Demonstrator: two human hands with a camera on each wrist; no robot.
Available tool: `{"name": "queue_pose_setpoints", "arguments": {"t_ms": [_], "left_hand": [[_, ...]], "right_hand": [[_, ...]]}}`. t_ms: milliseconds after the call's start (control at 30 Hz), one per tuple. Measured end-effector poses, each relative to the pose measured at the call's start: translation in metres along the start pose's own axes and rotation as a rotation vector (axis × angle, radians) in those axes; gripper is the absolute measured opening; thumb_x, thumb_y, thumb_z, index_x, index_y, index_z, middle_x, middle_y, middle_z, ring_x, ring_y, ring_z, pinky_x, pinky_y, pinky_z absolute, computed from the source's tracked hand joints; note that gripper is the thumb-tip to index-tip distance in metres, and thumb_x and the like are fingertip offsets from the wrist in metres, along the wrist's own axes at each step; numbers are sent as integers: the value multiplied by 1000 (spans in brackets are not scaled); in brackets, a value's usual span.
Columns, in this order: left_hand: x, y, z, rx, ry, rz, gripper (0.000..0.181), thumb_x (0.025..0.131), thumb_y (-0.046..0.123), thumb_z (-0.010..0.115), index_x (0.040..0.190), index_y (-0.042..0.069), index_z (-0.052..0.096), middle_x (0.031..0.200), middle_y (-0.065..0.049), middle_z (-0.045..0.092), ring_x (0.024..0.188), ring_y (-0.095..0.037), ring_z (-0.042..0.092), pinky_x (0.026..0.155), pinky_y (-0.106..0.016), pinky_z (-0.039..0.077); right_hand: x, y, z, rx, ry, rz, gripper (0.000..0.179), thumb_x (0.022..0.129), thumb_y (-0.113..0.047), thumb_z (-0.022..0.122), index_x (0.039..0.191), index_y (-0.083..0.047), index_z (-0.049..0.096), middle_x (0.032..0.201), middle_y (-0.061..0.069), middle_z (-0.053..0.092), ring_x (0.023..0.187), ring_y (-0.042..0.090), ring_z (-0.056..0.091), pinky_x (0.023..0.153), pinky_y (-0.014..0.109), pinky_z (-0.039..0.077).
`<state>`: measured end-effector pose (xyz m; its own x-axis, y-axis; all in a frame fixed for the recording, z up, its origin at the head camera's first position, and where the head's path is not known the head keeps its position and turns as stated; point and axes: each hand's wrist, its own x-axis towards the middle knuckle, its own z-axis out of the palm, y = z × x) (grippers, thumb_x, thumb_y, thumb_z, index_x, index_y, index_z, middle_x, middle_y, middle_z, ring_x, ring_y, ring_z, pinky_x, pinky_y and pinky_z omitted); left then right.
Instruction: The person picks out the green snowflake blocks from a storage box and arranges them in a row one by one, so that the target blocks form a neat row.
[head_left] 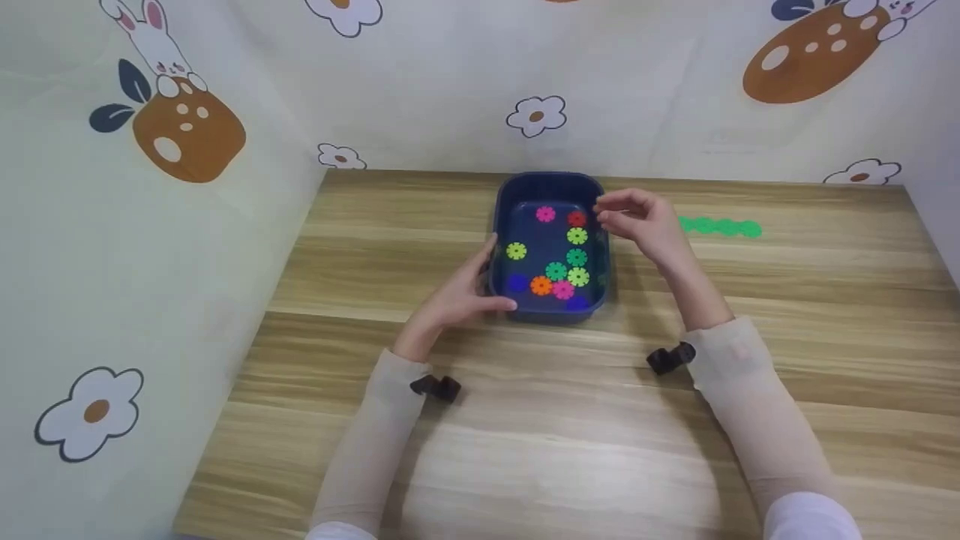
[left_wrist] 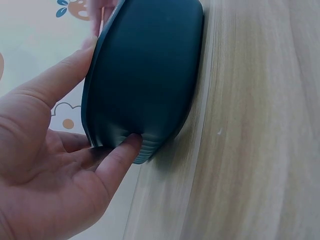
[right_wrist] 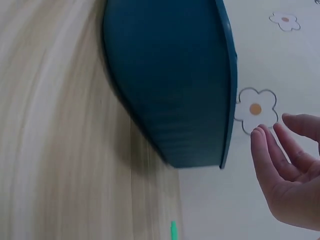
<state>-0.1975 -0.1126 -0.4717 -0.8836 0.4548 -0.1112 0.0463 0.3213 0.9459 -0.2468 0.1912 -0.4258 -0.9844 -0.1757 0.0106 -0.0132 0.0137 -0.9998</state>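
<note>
A dark blue plastic basin [head_left: 551, 315] stands on the table, with several small notched plastic discs inside: a pink disc [head_left: 545, 214], a red disc [head_left: 576, 218], an orange disc [head_left: 541, 285], plus yellow, green and blue ones. My left hand [head_left: 457, 296] holds the basin at its left side, thumb over the near-left rim; in the left wrist view a fingertip presses the ribbed outer wall [left_wrist: 147, 150]. Above the right rim hovers my right hand [head_left: 641, 225], fingers loosely bent. Nothing shows between its fingertips [right_wrist: 257, 135] in the right wrist view.
A row of joined green discs [head_left: 720, 226] lies on the wooden table [head_left: 555, 420], right of the basin and partly behind the right hand. Patterned cloth walls [head_left: 442, 82] close off the back and left of the table.
</note>
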Motion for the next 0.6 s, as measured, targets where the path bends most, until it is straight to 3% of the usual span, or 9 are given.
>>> {"name": "queue_pose_setpoints", "arguments": {"t_ms": [100, 267, 400, 500, 600], "left_hand": [[0, 0, 0, -8, -2, 6, 112, 82, 10, 81, 162, 15, 3, 169, -14, 0, 154, -33, 18, 123, -42, 28], [0, -1, 0, -13, 1, 6, 112, 82, 12, 81, 162, 15, 3, 169, -14, 1, 154, -34, 19, 123, -42, 29], [0, -1, 0, -23, 4, 9, 111, 82, 11, 81, 162, 15, 3, 169, -13, 3, 153, -33, 23, 122, -42, 31], [0, -2, 0, -54, -13, 32, 110, 84, 7, 79, 161, 13, 1, 169, -15, 1, 151, -36, 26, 121, -44, 34], [1, -2, 1, -86, -30, 50, 110, 84, 4, 77, 161, 10, -1, 168, -18, -1, 149, -39, 29, 119, -46, 36]], "right_hand": [[3, 1, 14, -42, -55, -2, 32, 93, -7, 69, 121, 6, 63, 102, -4, 74, 93, 6, 71, 83, 19, 59], [10, 7, 34, -164, -175, -37, 34, 92, -13, 71, 122, 3, 65, 118, 13, 71, 99, 7, 70, 86, 17, 57], [20, 12, 44, -261, -311, -54, 35, 91, -8, 72, 123, 3, 65, 127, 26, 65, 111, 26, 68, 90, 19, 56], [27, 14, 47, -363, -426, -39, 36, 88, -1, 72, 123, 4, 65, 127, 28, 64, 117, 40, 63, 96, 27, 56], [33, 14, 49, -512, -514, 5, 35, 86, 1, 73, 121, 3, 67, 125, 25, 66, 117, 39, 62, 104, 39, 52]]}}
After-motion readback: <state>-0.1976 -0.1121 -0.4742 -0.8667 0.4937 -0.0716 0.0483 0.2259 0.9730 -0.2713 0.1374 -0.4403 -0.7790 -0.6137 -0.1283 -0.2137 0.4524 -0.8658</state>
